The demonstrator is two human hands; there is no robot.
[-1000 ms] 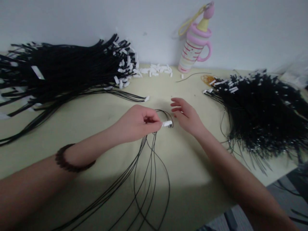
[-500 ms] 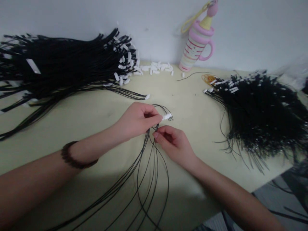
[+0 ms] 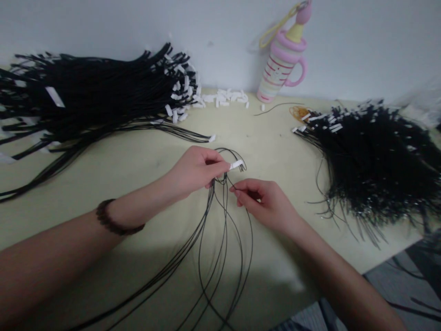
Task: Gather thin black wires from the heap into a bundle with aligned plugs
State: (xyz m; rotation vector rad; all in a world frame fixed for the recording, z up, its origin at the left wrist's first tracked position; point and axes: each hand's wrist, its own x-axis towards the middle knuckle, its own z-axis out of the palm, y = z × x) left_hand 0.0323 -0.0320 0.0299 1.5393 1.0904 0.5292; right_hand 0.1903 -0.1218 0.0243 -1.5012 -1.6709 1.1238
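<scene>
My left hand (image 3: 201, 170), with a dark beaded bracelet on its wrist, pinches a bundle of thin black wires (image 3: 193, 236) close to a white label (image 3: 236, 164). The wires loop past the fingertips and hang down toward the front of the table. Just to the right, my right hand (image 3: 263, 200) is closed, thumb against forefinger, on a single black wire (image 3: 251, 234) drawn out from the bundle. Fingers cover the exact spots where the wires are gripped.
A thick pile of black wires with white tags (image 3: 99, 92) lies at back left, and another wire pile (image 3: 375, 161) at right. Between them are loose white tags (image 3: 227, 96), a pink-and-white cup (image 3: 279, 64) against the wall, and yellow rubber bands (image 3: 299, 113).
My right hand has moved slightly right, pulling one wire away from the others. My left hand stays nearly in place, holding the bundle by the label.
</scene>
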